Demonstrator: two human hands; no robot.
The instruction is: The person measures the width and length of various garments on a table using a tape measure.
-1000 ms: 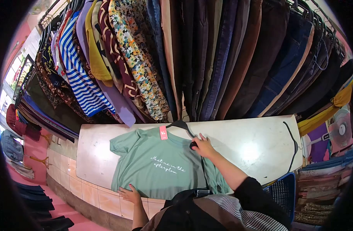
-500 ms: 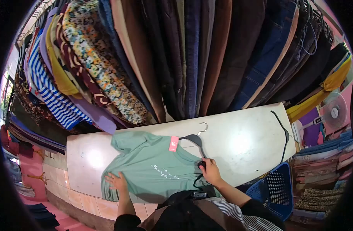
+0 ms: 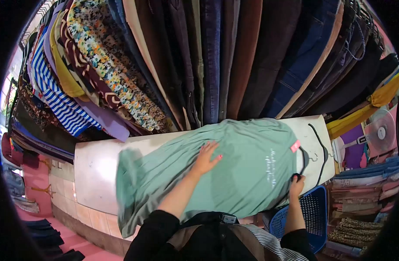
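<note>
A long sage-green dress (image 3: 234, 169) with small white lettering and a pink tag (image 3: 295, 146) lies spread lengthwise across the white table (image 3: 95, 169). Its neck end points right, on a black hanger (image 3: 304, 158). My left hand (image 3: 206, 158) rests flat and open on the middle of the fabric. My right hand (image 3: 296, 183) grips the hanger's lower end at the dress's shoulder, near the table's right edge.
A packed rail of hanging clothes (image 3: 208, 61) crowds the back of the table. A second black hanger (image 3: 323, 152) lies at the table's right end. A blue plastic basket (image 3: 310, 213) stands below right, a fan (image 3: 380, 132) farther right, folded stacks (image 3: 365, 209) beside it.
The dress was turned and pulled right, now stretched out along the table with its neck at the right. My right hand moved right with the hanger; my left hand moved onto the middle of the fabric.
</note>
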